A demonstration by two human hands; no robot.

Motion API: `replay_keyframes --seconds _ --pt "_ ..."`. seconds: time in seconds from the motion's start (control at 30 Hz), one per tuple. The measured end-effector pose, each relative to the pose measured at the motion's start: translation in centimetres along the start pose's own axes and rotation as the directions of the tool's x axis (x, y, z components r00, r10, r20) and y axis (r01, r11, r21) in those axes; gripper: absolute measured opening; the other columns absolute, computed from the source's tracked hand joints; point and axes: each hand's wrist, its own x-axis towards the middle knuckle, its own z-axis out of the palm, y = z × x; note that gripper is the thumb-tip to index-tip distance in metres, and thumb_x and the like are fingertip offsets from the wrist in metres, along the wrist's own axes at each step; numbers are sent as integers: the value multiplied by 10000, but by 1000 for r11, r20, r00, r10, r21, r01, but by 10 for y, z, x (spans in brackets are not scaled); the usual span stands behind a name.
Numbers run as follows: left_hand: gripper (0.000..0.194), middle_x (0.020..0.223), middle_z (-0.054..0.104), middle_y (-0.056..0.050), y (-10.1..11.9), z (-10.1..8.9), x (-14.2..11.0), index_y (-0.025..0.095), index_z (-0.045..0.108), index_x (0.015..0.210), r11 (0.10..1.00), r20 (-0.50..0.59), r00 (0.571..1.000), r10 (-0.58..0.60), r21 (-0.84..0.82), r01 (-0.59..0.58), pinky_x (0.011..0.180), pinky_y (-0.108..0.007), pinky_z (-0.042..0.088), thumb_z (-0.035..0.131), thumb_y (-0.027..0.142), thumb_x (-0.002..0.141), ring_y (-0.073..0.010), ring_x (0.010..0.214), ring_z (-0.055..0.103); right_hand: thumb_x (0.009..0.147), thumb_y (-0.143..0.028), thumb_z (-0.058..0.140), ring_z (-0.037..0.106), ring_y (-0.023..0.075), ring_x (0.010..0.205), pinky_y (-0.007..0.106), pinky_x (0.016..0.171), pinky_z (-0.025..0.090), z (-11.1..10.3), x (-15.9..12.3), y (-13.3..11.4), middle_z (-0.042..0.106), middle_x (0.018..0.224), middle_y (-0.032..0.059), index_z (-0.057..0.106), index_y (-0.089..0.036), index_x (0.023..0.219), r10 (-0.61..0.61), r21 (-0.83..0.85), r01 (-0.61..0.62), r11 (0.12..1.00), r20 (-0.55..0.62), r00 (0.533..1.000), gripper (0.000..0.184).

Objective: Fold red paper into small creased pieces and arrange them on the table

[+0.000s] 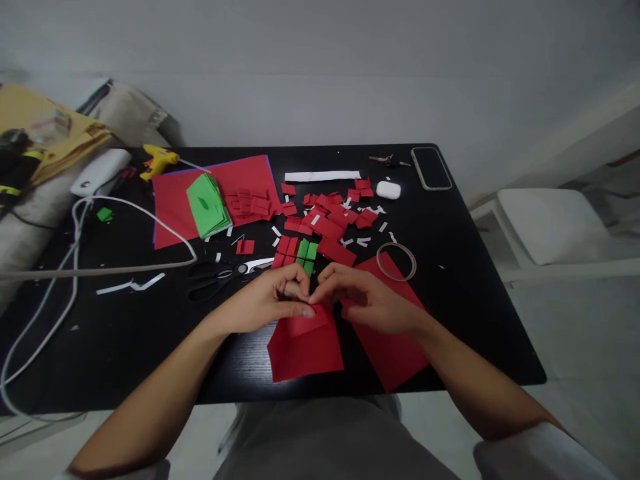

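My left hand (273,299) is closed in a pinch at the upper part of a creased red paper sheet (310,350) near the table's front edge. Close against it, my right hand (367,300) has its thumb and index finger at the same spot on the paper; its other fingers curl. Just beyond my hands lie folded red paper pieces (286,248) and green paper pieces (307,253) side by side. Black-handled scissors (225,273) rest left of my left hand. Under my right forearm lies a flat red sheet (383,347).
A pile of red paper pieces (327,223) and white scraps lies mid-table. Around it are a green paper stack (207,205), a yellow glue gun (159,160), a ring-shaped coil (400,261), a white case (389,190) and a phone (431,168). A white cable (130,270) loops at left.
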Motion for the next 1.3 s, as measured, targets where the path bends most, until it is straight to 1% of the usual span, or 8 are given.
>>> replay_keyframes --seconds 0.13,0.23,0.4,0.6,0.8,0.93,1.13,1.3 --pt "361 751 728 19 1 1 -1 189 502 902 996 22 998 -56 -69 58 606 -199 430 842 304 858 -87 617 622 793 -1 626 658 168 995 334 900 585 -1 -1 -6 653 1090 33 726 -243 1178 1 -72 7 997 100 995 466" --pt "345 786 762 0 3 2 -2 192 515 923 995 47 996 -77 -65 80 617 -209 452 837 300 860 -105 647 665 824 -40 692 692 173 1035 331 929 587 -3 -4 -9 717 1137 36 678 -238 1244 21 -39 -15 999 160 987 465" --pt "281 796 793 -14 3 4 -3 200 534 918 995 97 992 -82 -45 87 606 -209 456 806 253 870 -127 684 707 863 -173 791 728 169 972 306 886 593 -3 -6 -9 772 1114 21 706 -247 1227 37 -75 -18 997 257 966 381" --pt "219 814 793 -7 7 6 -4 198 553 924 995 135 986 -100 -2 101 603 -198 454 769 218 891 -117 681 699 835 -227 851 710 139 845 258 788 581 1 -6 -5 757 969 -1 701 -206 1082 75 -68 -60 996 237 969 290" --pt "181 790 751 4 13 6 -7 201 547 921 995 141 985 -95 33 91 578 -203 446 725 232 912 -109 631 644 819 -162 835 698 123 795 238 754 579 0 -6 -7 742 898 -20 693 -195 999 96 -49 -87 995 229 969 232" --pt "128 779 740 21 15 2 -9 206 549 940 995 158 984 -78 79 66 581 -189 440 668 170 914 -101 643 632 806 -142 826 699 127 797 237 751 582 0 -6 -9 736 895 -16 696 -196 987 114 -59 -104 993 201 973 230" --pt "115 778 729 33 18 -1 -12 189 564 968 987 132 989 -61 155 40 581 -171 407 638 130 903 -76 634 563 798 -160 834 692 126 766 227 718 565 2 -7 -6 747 885 -7 712 -196 981 65 -88 -53 995 143 988 223" --pt "154 816 753 30 18 -2 -14 183 594 992 973 101 994 -47 228 22 628 -167 440 645 106 869 -81 693 603 819 -163 831 724 143 818 240 755 574 3 -9 -5 779 937 11 724 -203 1015 4 -113 11 994 134 991 227"
